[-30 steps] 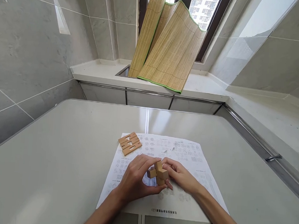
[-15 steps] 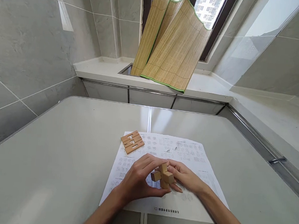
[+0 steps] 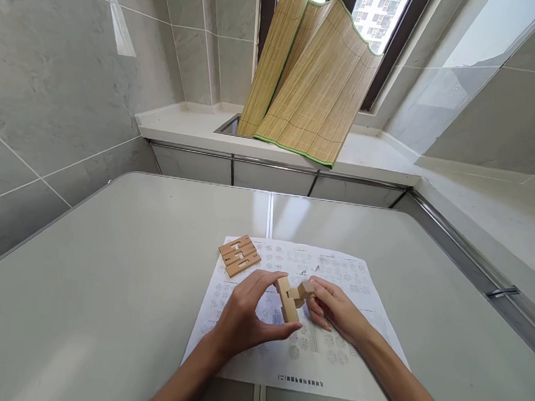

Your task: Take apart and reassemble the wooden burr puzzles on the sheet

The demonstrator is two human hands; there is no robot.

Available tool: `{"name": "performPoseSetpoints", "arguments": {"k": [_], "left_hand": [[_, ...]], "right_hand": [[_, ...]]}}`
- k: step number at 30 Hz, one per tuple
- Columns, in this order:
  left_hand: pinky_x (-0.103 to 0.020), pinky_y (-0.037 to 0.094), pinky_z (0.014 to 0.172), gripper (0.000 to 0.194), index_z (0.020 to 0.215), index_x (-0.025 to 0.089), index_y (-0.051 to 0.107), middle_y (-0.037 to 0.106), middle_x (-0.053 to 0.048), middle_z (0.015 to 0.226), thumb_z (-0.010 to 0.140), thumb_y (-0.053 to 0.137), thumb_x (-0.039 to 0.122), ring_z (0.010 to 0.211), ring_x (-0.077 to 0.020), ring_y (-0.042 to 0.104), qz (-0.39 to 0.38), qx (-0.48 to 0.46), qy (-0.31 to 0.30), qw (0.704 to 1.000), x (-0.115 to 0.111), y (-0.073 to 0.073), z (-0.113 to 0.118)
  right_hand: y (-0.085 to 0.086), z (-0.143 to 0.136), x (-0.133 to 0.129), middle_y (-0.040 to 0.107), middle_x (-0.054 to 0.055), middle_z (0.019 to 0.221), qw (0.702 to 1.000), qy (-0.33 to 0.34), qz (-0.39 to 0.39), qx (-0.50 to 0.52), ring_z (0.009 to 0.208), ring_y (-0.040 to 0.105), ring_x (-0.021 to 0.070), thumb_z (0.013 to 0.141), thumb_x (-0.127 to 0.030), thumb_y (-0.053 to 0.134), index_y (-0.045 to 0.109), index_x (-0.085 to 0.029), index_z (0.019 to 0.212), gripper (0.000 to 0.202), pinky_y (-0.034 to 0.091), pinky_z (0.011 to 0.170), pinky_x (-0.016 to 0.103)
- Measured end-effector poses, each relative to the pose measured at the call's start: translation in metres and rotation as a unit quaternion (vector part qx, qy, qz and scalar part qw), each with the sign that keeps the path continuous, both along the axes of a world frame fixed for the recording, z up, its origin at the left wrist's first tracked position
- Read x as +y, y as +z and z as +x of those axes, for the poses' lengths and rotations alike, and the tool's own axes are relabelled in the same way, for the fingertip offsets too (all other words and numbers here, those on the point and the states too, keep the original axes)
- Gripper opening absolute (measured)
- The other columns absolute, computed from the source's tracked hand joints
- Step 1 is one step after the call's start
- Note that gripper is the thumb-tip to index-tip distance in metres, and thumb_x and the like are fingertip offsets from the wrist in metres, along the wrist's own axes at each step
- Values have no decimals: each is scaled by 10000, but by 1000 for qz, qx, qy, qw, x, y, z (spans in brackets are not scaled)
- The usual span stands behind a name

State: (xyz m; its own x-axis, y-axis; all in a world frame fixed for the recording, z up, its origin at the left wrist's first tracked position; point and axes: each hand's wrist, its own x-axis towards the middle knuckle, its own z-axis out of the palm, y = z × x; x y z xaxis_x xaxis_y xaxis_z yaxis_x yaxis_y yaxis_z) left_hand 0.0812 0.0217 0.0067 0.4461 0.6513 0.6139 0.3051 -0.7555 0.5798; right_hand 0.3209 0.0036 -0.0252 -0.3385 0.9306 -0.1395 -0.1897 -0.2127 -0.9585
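Observation:
A small wooden burr puzzle point(image 3: 288, 303) is held above the printed sheet between both hands. My left hand point(image 3: 243, 318) is closed on it, with the thumb at the lower end of a long light bar and the fingertips at its upper end. At the right, my right hand point(image 3: 339, 312) pinches a notched wooden piece point(image 3: 306, 290) between thumb and finger. This piece meets the bar through a narrow part; whether they are locked together I cannot tell. Lower fingers of the right hand hang curled near the paper.
A paper sheet point(image 3: 279, 363) with small printed diagrams lies under the hands on the pale table point(image 3: 105, 287). Flat wooden pieces with cutouts point(image 3: 240, 256) rest on its far left corner. Behind stand a white ledge point(image 3: 185, 121) and a folded bamboo mat point(image 3: 312, 87).
The wooden puzzle has turned, so the long bar now slants toward my left thumb. My right hand has drawn slightly rightward with the notched piece. The view has shifted a little.

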Motion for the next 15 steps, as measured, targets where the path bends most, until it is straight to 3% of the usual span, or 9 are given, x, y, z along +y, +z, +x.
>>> {"name": "performPoseSetpoints", "arguments": {"k": [5,11,15], "left_hand": [[-420,599,889,583,1273,218,583,746,-99,1110,807,836,458,1015,-291,725,-10,22,80,996,5,-2,0],[-519,544,963,525,1186,201,631,717,-115,1137,775,852,443,1110,-344,655,22,120,120,985,14,-8,-2],[-535,534,974,523,1183,181,630,680,-137,1202,779,843,434,1158,-357,606,17,151,134,979,18,-12,-5]], "right_hand": [[7,-3,3,438,-71,593,995,-83,-39,25,413,323,74,989,-604,600,451,-223,728,486,227,449,264],[12,-3,6,425,-55,588,984,-177,-23,12,450,304,103,948,-637,632,457,-236,693,507,268,442,281],[9,-1,4,545,-19,694,964,-248,32,-85,514,403,127,966,-621,622,550,-234,825,418,352,486,280]]}}
